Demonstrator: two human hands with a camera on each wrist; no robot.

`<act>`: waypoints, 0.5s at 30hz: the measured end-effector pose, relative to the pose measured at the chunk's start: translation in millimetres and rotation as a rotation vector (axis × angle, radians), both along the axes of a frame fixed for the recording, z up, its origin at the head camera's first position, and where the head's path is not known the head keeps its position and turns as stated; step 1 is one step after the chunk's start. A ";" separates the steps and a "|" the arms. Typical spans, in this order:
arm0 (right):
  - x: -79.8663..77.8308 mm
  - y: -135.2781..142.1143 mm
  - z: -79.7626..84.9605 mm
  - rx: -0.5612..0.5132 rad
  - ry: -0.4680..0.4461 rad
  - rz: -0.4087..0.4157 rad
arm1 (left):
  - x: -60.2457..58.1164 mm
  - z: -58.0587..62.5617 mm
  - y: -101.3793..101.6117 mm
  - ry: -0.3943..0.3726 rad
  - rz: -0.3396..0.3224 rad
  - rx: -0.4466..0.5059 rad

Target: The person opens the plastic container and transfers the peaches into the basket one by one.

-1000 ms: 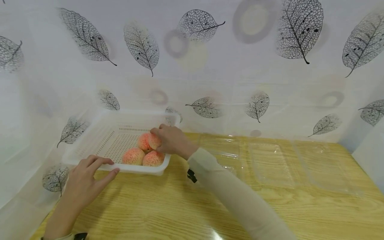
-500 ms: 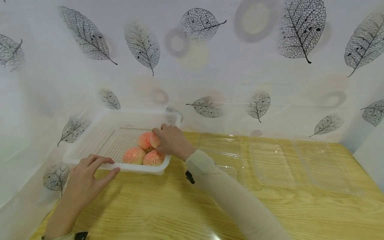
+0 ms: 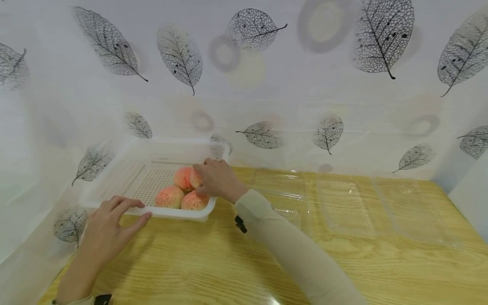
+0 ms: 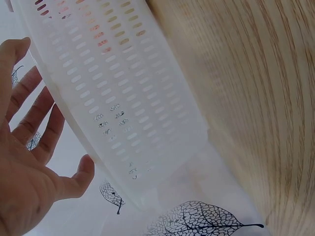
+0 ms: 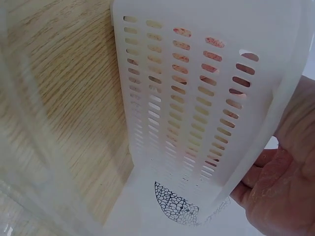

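A white perforated plastic basket [image 3: 179, 214] stands on the table at the left in the head view. Pink-and-yellow speckled peaches are grouped in its near right corner: one at the front left [image 3: 169, 198], one at the front right [image 3: 195, 201] and one behind [image 3: 183, 178]. My right hand [image 3: 220, 180] reaches over the right rim and grips another peach [image 3: 196, 179], which it partly covers. At the near left rim, my left hand [image 3: 108, 228] has its fingers loosely bent over the edge and its thumb outside. The left wrist view shows the left hand [image 4: 34, 147] beside the rim, holding no peach.
Clear plastic trays lie right of the basket: one nearest it [image 3: 280, 184], one in the middle [image 3: 345, 207] and one farther right [image 3: 411, 209]. A leaf-print sheet [image 3: 289, 93] hangs behind. The wood-grain table [image 3: 213, 262] extends in front.
My right forearm has shifted slightly left, while the right hand keeps its grip on the peach. The left hand, the basket and the other peaches stay in place.
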State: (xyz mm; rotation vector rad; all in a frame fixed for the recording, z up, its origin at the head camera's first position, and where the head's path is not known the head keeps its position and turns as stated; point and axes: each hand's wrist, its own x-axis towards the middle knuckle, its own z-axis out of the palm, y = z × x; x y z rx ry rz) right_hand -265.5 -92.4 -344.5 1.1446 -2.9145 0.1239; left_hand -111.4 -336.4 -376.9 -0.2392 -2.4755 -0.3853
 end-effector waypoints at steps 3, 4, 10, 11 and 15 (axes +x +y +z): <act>-0.1 -0.4 -0.5 -0.007 0.003 -0.001 | 0.6 0.2 -0.4 -0.006 0.006 0.001; 0.0 -0.5 -0.6 -0.010 0.003 -0.002 | 0.8 0.3 -0.5 -0.008 0.006 0.000; 0.1 -2.1 -0.9 -0.017 -0.016 -0.007 | 2.2 0.2 -1.0 -0.013 0.006 0.007; 0.0 -2.4 -0.7 -0.014 -0.015 -0.007 | 2.2 0.2 -1.1 -0.012 0.007 0.007; -0.2 -3.3 0.7 0.013 -0.009 -0.013 | 1.8 -0.4 -1.2 -0.008 0.002 0.005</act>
